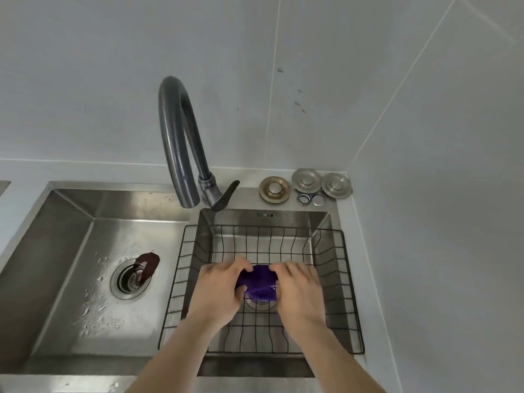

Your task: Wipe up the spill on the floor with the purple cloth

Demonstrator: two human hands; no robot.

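Observation:
The purple cloth [258, 283] is bunched into a small wad between both hands, above the drain of the right sink basin. My left hand [219, 290] grips its left side and my right hand [300, 290] grips its right side, fingers curled over the top. Most of the cloth is hidden by my fingers. The hands are inside a black wire basket [350, 290] that sits in the right basin. No floor or spill is in view.
A dark grey curved tap [177, 131] rises behind the divider, its spout over the left basin. The left steel basin [65, 251] is wet, with a brown item [149, 265] by its drain. Metal drain stoppers [306, 181] lie in the back right corner. Tiled walls close in behind and right.

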